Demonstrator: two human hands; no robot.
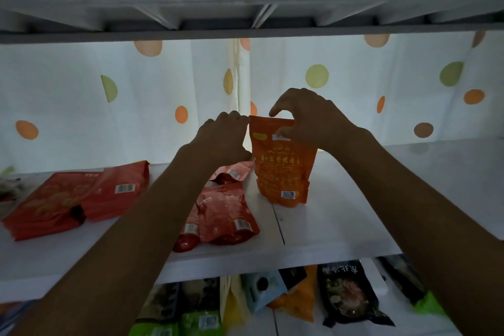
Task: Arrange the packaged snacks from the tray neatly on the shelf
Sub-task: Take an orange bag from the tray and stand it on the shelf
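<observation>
Standing upright on the white shelf (pixel 341 213), the orange pouch (pixel 283 169) was pinched at its top by the left hand (pixel 223 139) and the right hand (pixel 308 117).

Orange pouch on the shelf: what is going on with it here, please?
A person is setting the orange pouch upright on the white shelf. The right hand pinches its top edge, and the left hand holds its top left corner. The pouch's base rests on the shelf. Several red packets lie flat on the shelf to its left. More snack packs show below the shelf.
</observation>
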